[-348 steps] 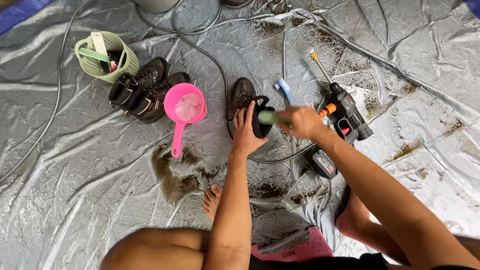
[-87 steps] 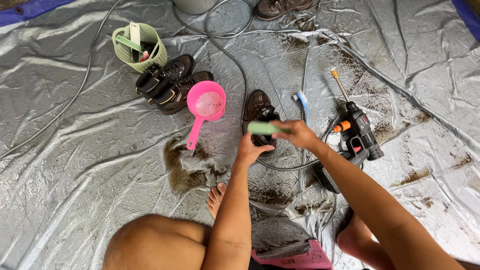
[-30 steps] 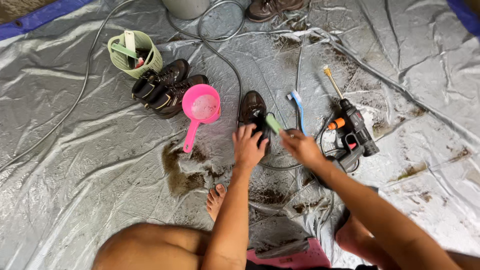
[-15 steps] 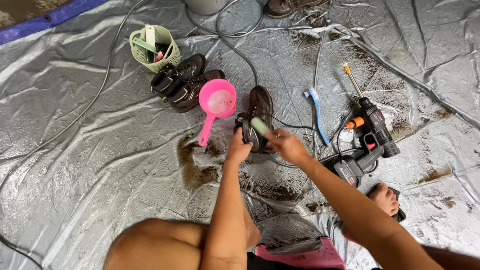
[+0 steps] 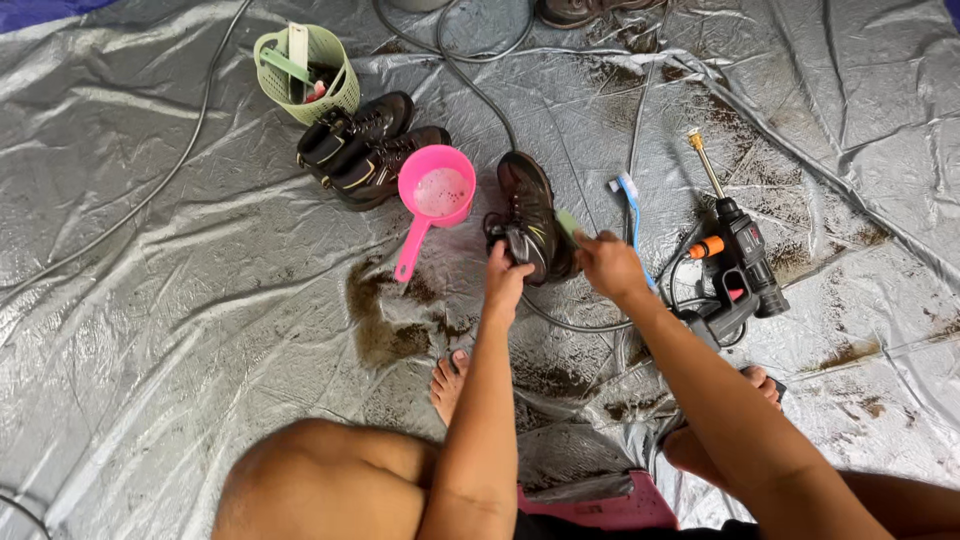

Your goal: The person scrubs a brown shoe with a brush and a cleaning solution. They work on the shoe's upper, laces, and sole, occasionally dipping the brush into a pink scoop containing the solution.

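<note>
Head view, items as we find them:

Our left hand (image 5: 507,277): closed on the heel end of a dark brown muddy lace-up shoe (image 5: 533,215), which lies on the crinkled grey plastic tarpaulin (image 5: 180,290) spread on the ground.

Our right hand (image 5: 610,265): fingers wrapped around a small green-handled brush (image 5: 567,224), its head against the right side of the shoe.

Pink plastic scoop with a long handle (image 5: 436,194): just left of the shoe, foamy water inside.

Pair of dark brown boots (image 5: 362,148): left of the scoop, lying side by side.

Pale green perforated plastic basket (image 5: 304,72): beyond the boots, holding brushes.

Blue-and-white brush (image 5: 630,205): right of the shoe, on the tarpaulin.

Black handheld spray gun with a brass nozzle and orange fitting (image 5: 735,250): further right, a dark hose (image 5: 470,80) looping near it.

Brown mud patches (image 5: 385,320): near our bare feet.
</note>
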